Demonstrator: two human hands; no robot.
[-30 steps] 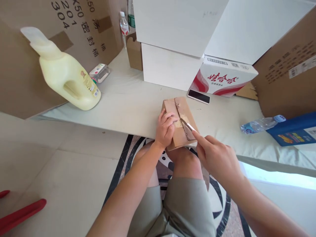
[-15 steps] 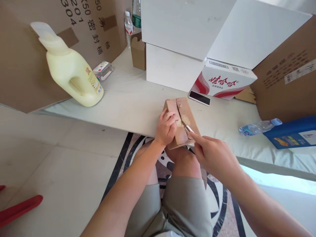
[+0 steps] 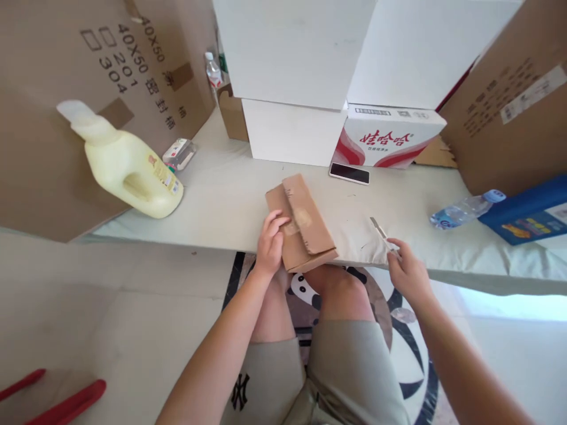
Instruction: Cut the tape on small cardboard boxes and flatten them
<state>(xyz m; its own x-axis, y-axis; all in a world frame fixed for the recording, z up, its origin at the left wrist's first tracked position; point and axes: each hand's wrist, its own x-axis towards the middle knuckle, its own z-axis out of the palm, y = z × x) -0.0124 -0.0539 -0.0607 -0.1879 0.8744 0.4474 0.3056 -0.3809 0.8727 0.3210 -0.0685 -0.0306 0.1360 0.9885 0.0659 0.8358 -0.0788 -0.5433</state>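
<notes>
A small brown cardboard box [image 3: 310,227] lies at the front edge of the cloth-covered surface, its near end sticking out over my knees. Its top flap is slightly raised along a slit, with a torn patch of tape across it. My left hand [image 3: 271,242] grips the box's left side, fingers curled over the top. Off to the right, apart from the box, my right hand [image 3: 407,268] is closed round the handle of a utility knife [image 3: 381,230]. The knife's blade is out and points up and left, away from me.
A white phone [image 3: 349,173] lies behind the box, before a red-and-white carton [image 3: 385,139] and large white boxes [image 3: 292,130]. To the left stands a yellow detergent jug [image 3: 133,171]. On the right are a water bottle [image 3: 465,211] and a blue box [image 3: 531,212].
My right hand has drawn the knife out of the box's seam and moved right. The box has turned and shifted left with my left hand, and its flap now stands slightly up.
</notes>
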